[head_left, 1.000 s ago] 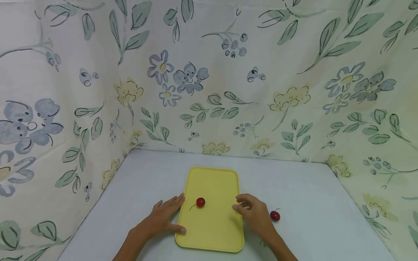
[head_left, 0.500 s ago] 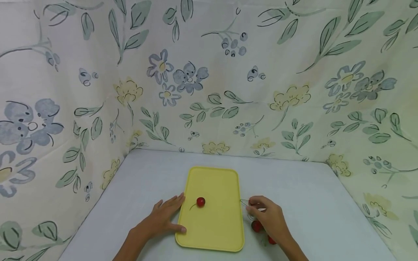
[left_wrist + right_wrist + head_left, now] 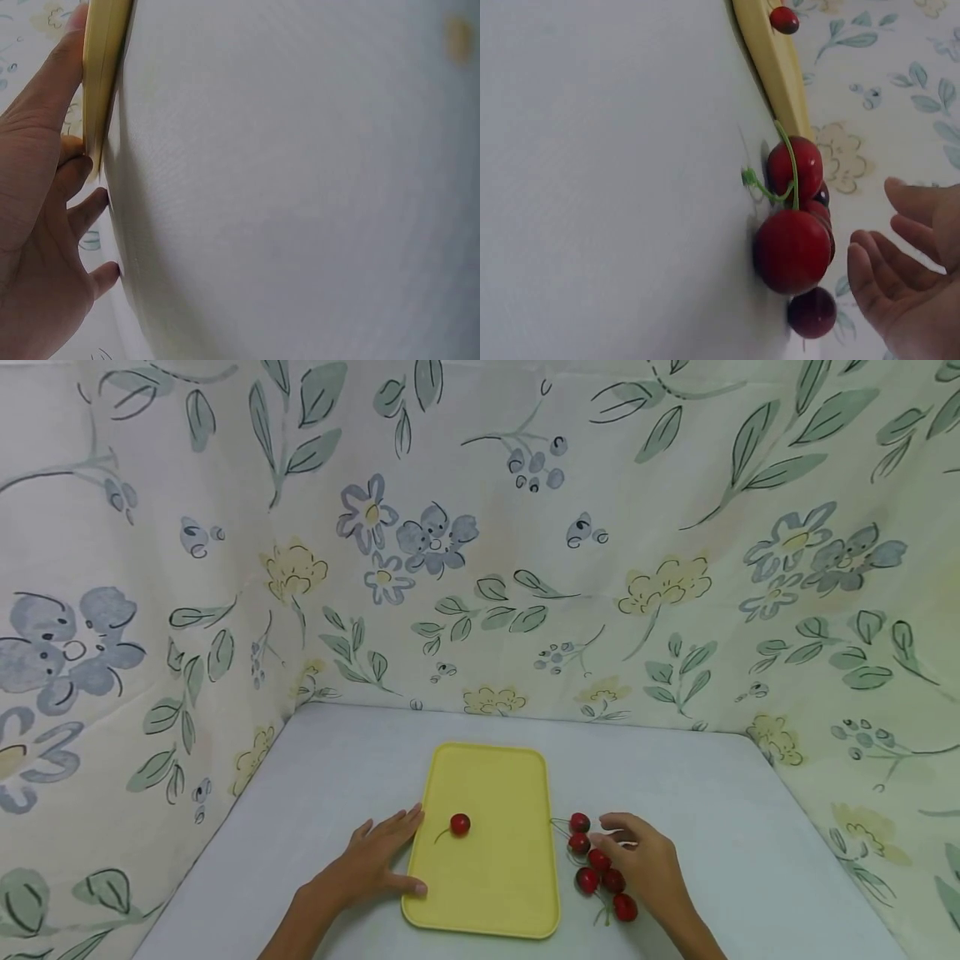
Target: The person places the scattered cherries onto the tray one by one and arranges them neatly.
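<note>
In the head view, a yellow tray lies on the table with one red cherry on it, green stem to the left. My left hand rests at the tray's left side, fingers spread along the edge and thumb over the rim. Several red cherries lie in a cluster just right of the tray, some stems touching its edge. Over their right side is my right hand, fingers loosely bent, holding nothing. The right wrist view shows a gap between this hand and the near cherries.
A white cloth covers the table. Floral fabric hangs behind it and along both sides. In the left wrist view the tray's side wall stands close against the left fingers.
My right hand has moved right from the tray's right edge, uncovering cherries that it hid before. The lone cherry at its right is no longer seen there. The left hand and tray stay put.
</note>
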A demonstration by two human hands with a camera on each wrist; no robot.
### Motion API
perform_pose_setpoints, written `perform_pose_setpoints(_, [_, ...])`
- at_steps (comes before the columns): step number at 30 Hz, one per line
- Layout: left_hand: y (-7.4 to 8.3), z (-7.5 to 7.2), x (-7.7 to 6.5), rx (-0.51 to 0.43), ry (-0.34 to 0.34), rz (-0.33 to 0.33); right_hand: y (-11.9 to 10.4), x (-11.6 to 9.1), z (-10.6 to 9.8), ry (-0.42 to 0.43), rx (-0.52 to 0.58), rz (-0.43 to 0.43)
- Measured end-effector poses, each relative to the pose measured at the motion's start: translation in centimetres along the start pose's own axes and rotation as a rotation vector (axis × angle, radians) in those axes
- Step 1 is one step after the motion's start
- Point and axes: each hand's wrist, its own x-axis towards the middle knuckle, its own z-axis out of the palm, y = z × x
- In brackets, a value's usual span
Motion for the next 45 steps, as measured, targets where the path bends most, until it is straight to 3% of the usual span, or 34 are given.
perform_pose_setpoints(21, [0.2, -0.1, 0.0, -0.006, -0.004, -0.019, 1.6, -0.4, -2.2, 0.079, -0.086, 0.032])
perform_pose_setpoints(45, [0.1, 0.0, 0.0, 0.002, -0.015, -0.036, 2.7, -0.1, -2.0, 0.032, -0.186, 0.114])
